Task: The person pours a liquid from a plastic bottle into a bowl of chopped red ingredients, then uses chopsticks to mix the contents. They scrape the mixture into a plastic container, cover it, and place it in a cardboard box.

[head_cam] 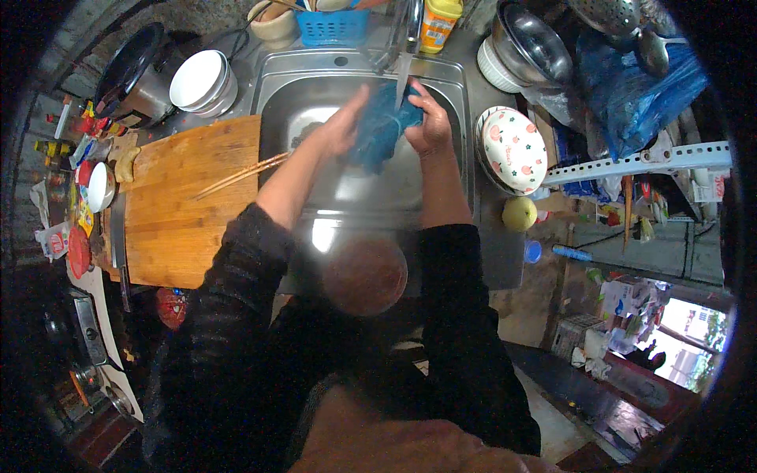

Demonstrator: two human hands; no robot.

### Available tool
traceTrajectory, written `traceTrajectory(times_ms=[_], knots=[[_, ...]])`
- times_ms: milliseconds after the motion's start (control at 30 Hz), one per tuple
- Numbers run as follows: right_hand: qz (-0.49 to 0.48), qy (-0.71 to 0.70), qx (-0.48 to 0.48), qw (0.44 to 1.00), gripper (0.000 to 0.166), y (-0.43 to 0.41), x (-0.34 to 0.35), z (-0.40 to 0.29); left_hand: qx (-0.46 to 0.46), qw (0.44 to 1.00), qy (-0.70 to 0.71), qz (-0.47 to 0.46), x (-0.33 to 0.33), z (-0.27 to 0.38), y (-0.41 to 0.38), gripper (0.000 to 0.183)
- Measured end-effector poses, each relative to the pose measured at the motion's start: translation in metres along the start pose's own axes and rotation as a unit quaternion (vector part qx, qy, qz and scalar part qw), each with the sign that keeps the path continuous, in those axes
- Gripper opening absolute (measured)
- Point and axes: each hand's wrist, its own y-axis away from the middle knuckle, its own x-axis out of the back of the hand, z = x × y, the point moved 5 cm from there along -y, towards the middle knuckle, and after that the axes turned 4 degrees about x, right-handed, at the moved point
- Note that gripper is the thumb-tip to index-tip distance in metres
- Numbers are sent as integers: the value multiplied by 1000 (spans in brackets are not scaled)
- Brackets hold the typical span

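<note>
A wet blue cloth [378,133] hangs over the stainless-steel sink [331,189], in the stream of water [404,80] from the tap [415,26]. My right hand [430,121] grips the cloth's right edge between thumb and fingers. At its left side is my left hand [343,124], blurred, with the thumb up along the cloth and the other fingers mostly hidden by it. Some small dark matter [304,136] lies in the sink near my left wrist.
Left of the sink, a wooden cutting board [189,224] bears chopsticks [242,174]; a knife [118,230] lies along its far left edge. White bowls [201,83] are stacked behind. To the right stand patterned plates [513,151], a yellow-green fruit [519,213] and a metal bowl [538,50].
</note>
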Motion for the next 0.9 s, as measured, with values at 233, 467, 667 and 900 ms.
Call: traceTrajectory(times_ms=[233,467,667,900], knots=[[-14,107,53,993,37,5,-57,-54,-77,994,53,55,-4,-16,40,58],[84,248,-132,956,29,6,-30,29,-247,941,184,138,-23,2,4,33],[132,273,-90,949,36,21,-97,-27,-264,920,166,236,0,30,2,46],[192,403,-87,891,41,4,-64,-35,-181,947,246,103,-31,-21,3,41]])
